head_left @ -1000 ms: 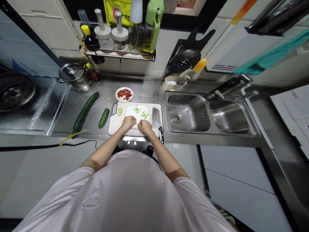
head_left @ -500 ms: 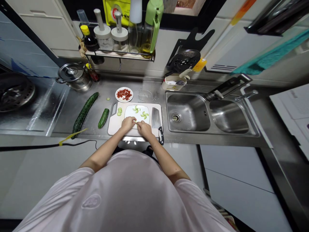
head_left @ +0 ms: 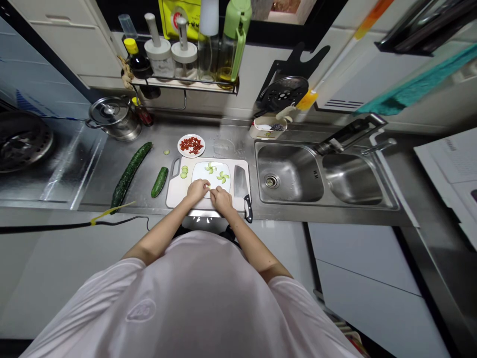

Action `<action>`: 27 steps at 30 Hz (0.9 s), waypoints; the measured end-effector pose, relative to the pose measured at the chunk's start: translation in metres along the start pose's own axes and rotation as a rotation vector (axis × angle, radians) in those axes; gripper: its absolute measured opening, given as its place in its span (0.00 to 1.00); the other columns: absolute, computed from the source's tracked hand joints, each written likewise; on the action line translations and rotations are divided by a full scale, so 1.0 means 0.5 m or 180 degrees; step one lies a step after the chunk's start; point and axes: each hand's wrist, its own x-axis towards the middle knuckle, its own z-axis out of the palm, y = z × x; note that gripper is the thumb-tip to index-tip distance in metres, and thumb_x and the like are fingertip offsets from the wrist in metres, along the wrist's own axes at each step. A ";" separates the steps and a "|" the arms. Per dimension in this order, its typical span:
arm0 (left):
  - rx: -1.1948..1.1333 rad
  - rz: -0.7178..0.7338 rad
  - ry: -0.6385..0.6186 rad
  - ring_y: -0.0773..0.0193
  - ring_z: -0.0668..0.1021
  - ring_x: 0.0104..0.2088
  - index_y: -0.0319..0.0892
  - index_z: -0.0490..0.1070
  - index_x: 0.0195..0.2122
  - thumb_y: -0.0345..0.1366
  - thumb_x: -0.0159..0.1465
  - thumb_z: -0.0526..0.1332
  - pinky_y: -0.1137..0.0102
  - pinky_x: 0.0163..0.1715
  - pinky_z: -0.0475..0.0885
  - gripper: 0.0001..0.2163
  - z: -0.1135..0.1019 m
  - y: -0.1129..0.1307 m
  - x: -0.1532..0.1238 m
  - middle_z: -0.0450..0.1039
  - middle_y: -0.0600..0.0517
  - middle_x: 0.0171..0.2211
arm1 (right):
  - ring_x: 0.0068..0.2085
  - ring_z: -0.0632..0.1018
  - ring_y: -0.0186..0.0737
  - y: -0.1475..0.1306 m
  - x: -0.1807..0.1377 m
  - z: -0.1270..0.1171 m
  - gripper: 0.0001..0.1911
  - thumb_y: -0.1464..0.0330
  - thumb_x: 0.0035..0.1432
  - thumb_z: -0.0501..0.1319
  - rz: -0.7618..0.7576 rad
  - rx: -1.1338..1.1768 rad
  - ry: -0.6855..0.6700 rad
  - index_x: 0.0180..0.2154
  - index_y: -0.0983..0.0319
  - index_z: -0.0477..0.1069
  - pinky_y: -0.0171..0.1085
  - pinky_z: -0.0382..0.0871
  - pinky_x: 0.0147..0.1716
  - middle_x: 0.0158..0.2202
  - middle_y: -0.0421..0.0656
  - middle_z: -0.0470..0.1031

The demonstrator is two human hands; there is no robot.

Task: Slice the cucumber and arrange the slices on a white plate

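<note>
My left hand (head_left: 198,190) is closed in a pinch over the near edge of a white plate (head_left: 199,171); a bit of pale green, seemingly cucumber, shows at its fingertips. Close beside it, my right hand (head_left: 221,199) is closed too, fingertips near the same spot, and what they hold is hidden. Cucumber slices (head_left: 222,177) lie on the plate in two pinwheel shapes. Under the plate is a white cutting board (head_left: 179,195), with more cucumber slices (head_left: 184,172) at its left and a black-handled knife (head_left: 240,183) at its right.
Left of the board lie a cut cucumber (head_left: 159,182) and a long whole cucumber (head_left: 130,174). Behind it stands a small plate of chopped red pieces (head_left: 191,145). A double sink (head_left: 290,191) is at the right, a lidded steel pot (head_left: 114,119) at the back left.
My right hand has shifted very slightly to the left and its fingers have turned a little. The left hand stays nearly in place, and the plate's slices look the same.
</note>
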 end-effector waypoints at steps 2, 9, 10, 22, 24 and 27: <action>-0.0012 -0.0005 -0.0021 0.60 0.74 0.37 0.44 0.77 0.42 0.34 0.59 0.60 0.69 0.38 0.67 0.11 0.000 0.000 0.000 0.76 0.49 0.35 | 0.45 0.71 0.41 0.000 0.000 -0.001 0.20 0.62 0.69 0.44 0.0000 0.0002 -0.0004 0.50 0.58 0.71 0.35 0.62 0.40 0.46 0.47 0.68; -0.0038 -0.0024 -0.0033 0.59 0.74 0.37 0.45 0.77 0.42 0.34 0.58 0.60 0.68 0.40 0.67 0.11 -0.002 0.002 -0.001 0.75 0.48 0.36 | 0.45 0.70 0.41 -0.001 0.001 -0.001 0.20 0.62 0.70 0.43 -0.0001 -0.0015 -0.0030 0.50 0.58 0.71 0.35 0.63 0.40 0.46 0.47 0.68; -0.0038 -0.0026 -0.0042 0.59 0.74 0.38 0.45 0.77 0.42 0.34 0.58 0.60 0.68 0.41 0.67 0.12 -0.002 0.003 -0.002 0.75 0.48 0.36 | 0.45 0.70 0.41 -0.001 0.002 -0.001 0.21 0.62 0.70 0.43 0.0000 -0.0025 -0.0039 0.50 0.58 0.71 0.36 0.63 0.40 0.46 0.47 0.68; 0.0058 -0.0015 0.0004 0.59 0.74 0.39 0.44 0.76 0.43 0.33 0.59 0.58 0.68 0.40 0.67 0.12 0.001 0.006 -0.008 0.75 0.48 0.38 | 0.44 0.71 0.42 -0.005 0.007 -0.007 0.20 0.63 0.69 0.44 -0.0085 -0.0097 -0.0149 0.50 0.59 0.71 0.37 0.64 0.41 0.46 0.49 0.68; 0.0077 -0.0042 -0.0019 0.59 0.74 0.39 0.44 0.76 0.43 0.33 0.59 0.58 0.68 0.40 0.67 0.12 0.000 0.008 -0.009 0.74 0.48 0.38 | 0.45 0.71 0.42 -0.006 0.006 -0.009 0.20 0.64 0.69 0.44 -0.0092 -0.0116 -0.0175 0.50 0.59 0.71 0.37 0.64 0.41 0.47 0.49 0.68; 0.0098 -0.0044 -0.0036 0.59 0.74 0.40 0.45 0.76 0.44 0.33 0.60 0.58 0.68 0.41 0.66 0.12 -0.001 0.010 -0.010 0.74 0.48 0.38 | 0.46 0.71 0.43 -0.008 0.008 -0.011 0.20 0.64 0.69 0.44 -0.0091 -0.0161 -0.0189 0.51 0.59 0.71 0.38 0.64 0.41 0.47 0.49 0.68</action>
